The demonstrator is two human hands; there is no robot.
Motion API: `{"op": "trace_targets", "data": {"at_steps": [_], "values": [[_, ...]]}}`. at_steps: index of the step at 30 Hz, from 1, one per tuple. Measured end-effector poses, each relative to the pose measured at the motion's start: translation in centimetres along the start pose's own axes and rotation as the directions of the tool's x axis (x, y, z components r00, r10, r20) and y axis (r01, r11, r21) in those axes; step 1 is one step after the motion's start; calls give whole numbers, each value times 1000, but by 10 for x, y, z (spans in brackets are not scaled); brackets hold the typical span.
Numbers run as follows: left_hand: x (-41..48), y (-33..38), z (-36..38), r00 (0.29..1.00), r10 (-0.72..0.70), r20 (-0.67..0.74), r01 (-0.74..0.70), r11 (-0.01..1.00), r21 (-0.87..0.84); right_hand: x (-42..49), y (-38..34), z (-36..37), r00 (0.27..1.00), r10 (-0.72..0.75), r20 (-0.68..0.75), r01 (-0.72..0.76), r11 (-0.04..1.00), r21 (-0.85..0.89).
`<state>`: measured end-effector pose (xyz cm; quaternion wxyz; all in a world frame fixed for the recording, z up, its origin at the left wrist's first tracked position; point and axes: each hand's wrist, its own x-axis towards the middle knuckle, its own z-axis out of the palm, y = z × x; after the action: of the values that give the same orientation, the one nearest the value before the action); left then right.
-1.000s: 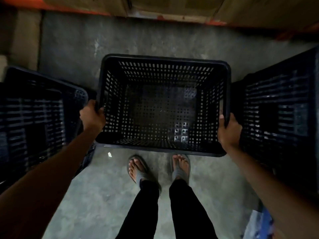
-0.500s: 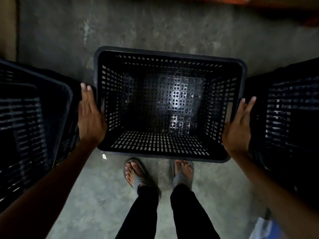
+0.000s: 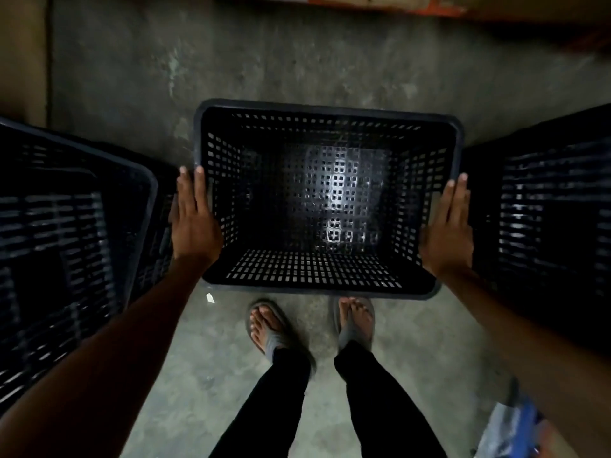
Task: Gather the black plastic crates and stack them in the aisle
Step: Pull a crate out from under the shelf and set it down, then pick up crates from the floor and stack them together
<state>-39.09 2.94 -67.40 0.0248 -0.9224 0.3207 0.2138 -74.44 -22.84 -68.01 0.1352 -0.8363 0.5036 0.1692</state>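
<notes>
In the head view, a black perforated crate is being seen from above, open side up, on the concrete floor directly ahead of the person's sandalled feet. Its near rim is lying just in front of the toes. The left hand is being laid flat against the outside of the crate's left wall, fingers extended and pressed together, nothing being curled around the rim. The right hand is being held likewise against the right wall, fingers straight and close together, palm toward the plastic; whether the palm is actually touching cannot be told. A second black crate is being shown tilted at the left, just beside the left hand, and a third black crate is standing at the right, close behind the right hand. A small white scrap is lying on the floor near the central crate's left front corner. Something blue and white, too blurred to identify, is being glimpsed at the lower right.
</notes>
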Motion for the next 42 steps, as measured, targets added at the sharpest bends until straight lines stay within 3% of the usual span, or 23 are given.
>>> {"op": "trace_targets", "data": {"at_steps": [3,6,10,13,16,20,26,29,32,35,39,42], "values": [[-16,29,-32,970,-171,173,183,982,-53,-12,-25,-31,965,111,239,-112,994,-10],[-59,75,-90,914,-153,376,207,972,-109,-58,-70,-100,882,171,438,-261,953,154],[-154,136,-175,804,-15,594,125,982,-145,-164,-117,-210,895,142,423,-295,899,323],[-245,167,-226,761,21,649,136,972,-192,-238,-118,-281,888,161,431,-334,870,362],[-309,201,-255,716,54,696,135,967,-215,-280,-92,-333,924,90,371,-238,896,376],[-347,267,-271,718,96,690,178,932,-315,-315,-21,-373,971,125,205,-194,913,360],[-337,379,-268,796,93,598,212,883,-419,-317,142,-387,921,363,141,-389,849,358],[-309,446,-250,870,12,494,247,854,-457,-266,242,-380,900,434,41,-424,849,317],[-279,499,-228,955,-31,296,202,796,-570,-196,324,-375,863,489,-130,-450,859,245],[-244,542,-187,980,-154,124,197,736,-648,-119,399,-353,833,507,-221,-479,861,170],[-209,562,-141,955,-286,79,272,735,-621,-50,474,-329,780,574,-249,-535,819,209],[-204,553,-121,961,-276,19,247,826,-507,-22,506,-309,804,593,-29,-555,768,320]]}}
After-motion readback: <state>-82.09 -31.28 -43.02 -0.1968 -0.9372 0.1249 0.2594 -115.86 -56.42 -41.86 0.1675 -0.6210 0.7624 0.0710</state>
